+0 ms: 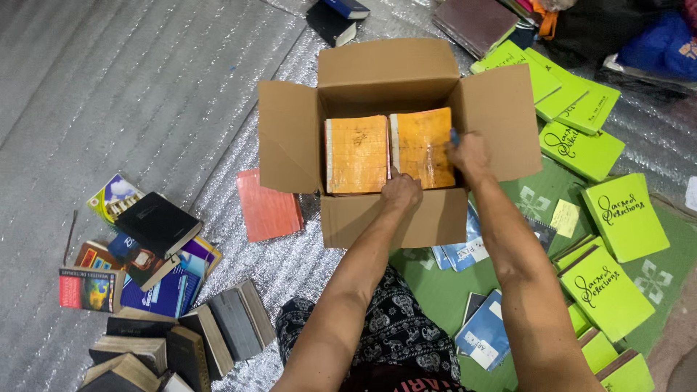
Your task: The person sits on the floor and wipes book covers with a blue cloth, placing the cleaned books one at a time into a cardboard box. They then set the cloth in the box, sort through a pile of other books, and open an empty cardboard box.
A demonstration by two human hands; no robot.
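- The left hand is resting, fingers curled, on the near edge of the right-hand orange hardcover book inside the open brown cardboard box.
- The right hand is gripping that same book at its right edge, against the box's right wall.
- A second orange book is lying flat just beside it, touching, on the left of the box.
- The box is sitting on the silvery padded floor sheet.
- Lime-green books are lying spread to the right, dark books to the left, and a red booklet is leaning by the box's left side.
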